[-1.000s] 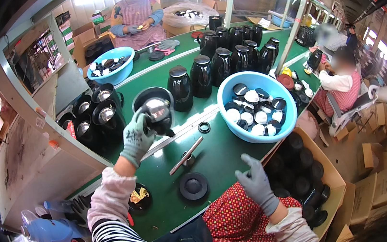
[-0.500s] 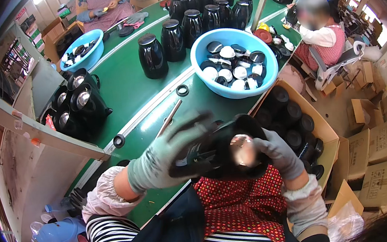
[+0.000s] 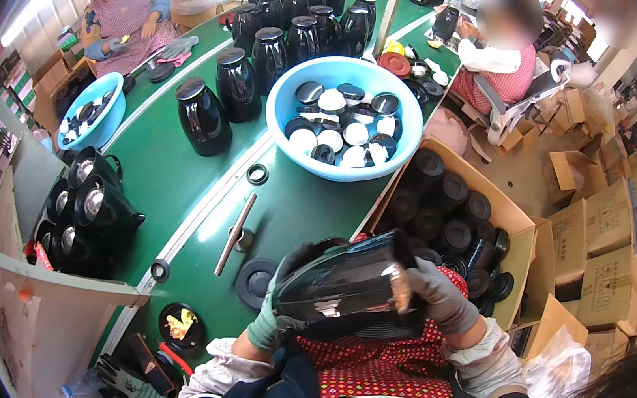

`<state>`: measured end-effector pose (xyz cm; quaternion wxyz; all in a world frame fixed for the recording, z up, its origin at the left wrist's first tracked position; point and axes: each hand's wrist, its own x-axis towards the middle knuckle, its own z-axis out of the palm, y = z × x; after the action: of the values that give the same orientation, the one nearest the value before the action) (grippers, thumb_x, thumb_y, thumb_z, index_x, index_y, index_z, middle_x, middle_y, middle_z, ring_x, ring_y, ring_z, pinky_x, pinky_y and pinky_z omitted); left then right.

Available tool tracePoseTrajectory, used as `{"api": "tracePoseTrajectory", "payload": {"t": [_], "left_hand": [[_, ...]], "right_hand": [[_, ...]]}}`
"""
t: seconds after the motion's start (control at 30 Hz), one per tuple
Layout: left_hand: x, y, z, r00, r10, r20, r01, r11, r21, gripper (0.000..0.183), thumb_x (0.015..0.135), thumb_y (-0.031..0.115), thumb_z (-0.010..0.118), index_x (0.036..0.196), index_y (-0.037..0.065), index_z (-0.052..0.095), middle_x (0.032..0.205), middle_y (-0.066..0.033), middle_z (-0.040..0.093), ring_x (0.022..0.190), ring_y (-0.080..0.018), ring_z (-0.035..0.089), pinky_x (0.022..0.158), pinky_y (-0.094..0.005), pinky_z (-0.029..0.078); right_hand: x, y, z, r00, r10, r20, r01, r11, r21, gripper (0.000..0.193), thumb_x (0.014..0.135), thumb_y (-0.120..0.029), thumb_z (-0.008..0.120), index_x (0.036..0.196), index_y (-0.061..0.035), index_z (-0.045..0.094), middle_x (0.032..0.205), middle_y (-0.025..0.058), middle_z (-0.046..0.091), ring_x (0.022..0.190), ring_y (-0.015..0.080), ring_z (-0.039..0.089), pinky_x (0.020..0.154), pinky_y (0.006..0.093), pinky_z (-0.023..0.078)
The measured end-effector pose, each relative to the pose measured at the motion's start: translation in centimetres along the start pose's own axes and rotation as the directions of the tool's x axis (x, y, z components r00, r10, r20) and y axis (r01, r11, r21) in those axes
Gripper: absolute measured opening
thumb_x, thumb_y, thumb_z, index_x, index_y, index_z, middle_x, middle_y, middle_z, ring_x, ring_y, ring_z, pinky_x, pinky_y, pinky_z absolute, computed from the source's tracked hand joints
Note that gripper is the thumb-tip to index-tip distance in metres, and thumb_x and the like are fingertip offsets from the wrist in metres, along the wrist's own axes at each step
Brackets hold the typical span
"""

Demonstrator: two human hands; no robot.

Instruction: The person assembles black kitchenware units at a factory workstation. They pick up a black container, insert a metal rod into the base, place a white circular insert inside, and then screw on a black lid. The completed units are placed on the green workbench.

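Jug (image 3: 344, 279): black, tipped on its side, at lower centre of the frame, held between both hands.
Left hand (image 3: 268, 316): gloved, gripping the jug's left end; its fingertips are hidden, so I cannot tell how far they curl.
Right hand (image 3: 444, 299): gloved, fingers bent closed around the jug's right end.
Rod (image 3: 235, 235): slanting on the green bench (image 3: 182, 192), left of centre.
Disc (image 3: 253, 282): black, flat, partly behind the left hand.
Basin (image 3: 331, 169): blue, centre, full of black and white caps (image 3: 332, 100).
Carton (image 3: 521, 261): right of centre, filled with black pieces (image 3: 457, 236).
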<state>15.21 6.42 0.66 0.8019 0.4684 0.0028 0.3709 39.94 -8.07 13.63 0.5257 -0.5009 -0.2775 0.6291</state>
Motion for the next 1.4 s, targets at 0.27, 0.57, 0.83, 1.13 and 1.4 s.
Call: {"api": "tracePoseTrajectory", "payload": {"t": [0.27, 0.57, 0.83, 1.13, 1.4], "left_hand": [[-3.1, 0.6, -2.7, 0.945, -0.275, -0.175, 0.289, 0.956, 0.055, 0.101, 0.088, 0.028, 0.089, 0.167, 0.001, 0.031, 0.160, -0.0204, 0.050, 0.132, -0.0283, 0.053, 0.110, -0.0456, 0.044], [-7.2, 7.8, -4.2, 0.875, -0.204, -0.438, -0.042, 0.871, -0.490, 0.074, 0.102, 0.029, 0.073, 0.163, 0.000, 0.041, 0.143, -0.0238, 0.063, 0.095, -0.0250, 0.062, 0.080, -0.0431, 0.051], [-9.8, 11.6, -7.5, 0.919, -0.125, -0.375, 0.034, 0.970, -0.241, 0.062, 0.112, 0.035, 0.057, 0.158, -0.004, 0.047, 0.105, -0.0216, 0.072, 0.057, -0.0177, 0.052, 0.049, -0.0370, 0.044], [-7.6, 10.5, -4.4, 0.718, -0.090, -0.690, -0.012, 0.990, -0.142, 0.057, 0.109, 0.035, 0.060, 0.154, 0.001, 0.050, 0.142, -0.0227, 0.066, 0.103, -0.0282, 0.063, 0.090, -0.0407, 0.053], [-3.4, 4.8, 0.3, 0.859, -0.425, -0.286, 0.303, 0.871, -0.387, 0.059, 0.105, 0.029, 0.068, 0.152, -0.002, 0.052, 0.144, -0.0199, 0.066, 0.125, -0.0311, 0.067, 0.107, -0.0436, 0.057]], "right_hand": [[16.3, -6.3, -3.3, 0.883, -0.470, -0.015, 0.168, 0.344, -0.924, 0.045, 0.099, -0.038, 0.075, 0.127, -0.0021, 0.075, 0.124, 0.0209, 0.074, 0.111, 0.0308, 0.073, 0.095, 0.0436, 0.057], [21.3, 7.0, 5.3, 0.771, -0.111, 0.627, 0.599, -0.208, -0.773, 0.043, 0.093, -0.061, 0.069, 0.095, -0.0183, 0.071, 0.101, 0.0052, 0.068, 0.099, 0.0266, 0.070, 0.086, 0.0467, 0.052], [19.1, 15.6, 10.8, 0.753, 0.088, 0.653, 0.649, -0.263, -0.714, 0.104, 0.081, -0.072, 0.078, 0.168, -0.0315, 0.040, 0.170, 0.0283, 0.032, 0.151, 0.0459, 0.037, 0.120, 0.0570, 0.030], [15.4, 6.8, 4.7, 0.916, -0.341, 0.211, 0.338, 0.369, -0.866, 0.086, 0.095, -0.061, 0.071, 0.164, -0.0160, 0.048, 0.150, 0.0263, 0.052, 0.135, 0.0466, 0.049, 0.118, 0.0532, 0.039], [2.4, -1.3, 3.8, 0.756, -0.601, 0.257, 0.538, 0.348, -0.768, 0.102, 0.091, -0.072, 0.069, 0.162, -0.0010, 0.047, 0.158, 0.0255, 0.047, 0.141, 0.0420, 0.049, 0.123, 0.0501, 0.035]]}}
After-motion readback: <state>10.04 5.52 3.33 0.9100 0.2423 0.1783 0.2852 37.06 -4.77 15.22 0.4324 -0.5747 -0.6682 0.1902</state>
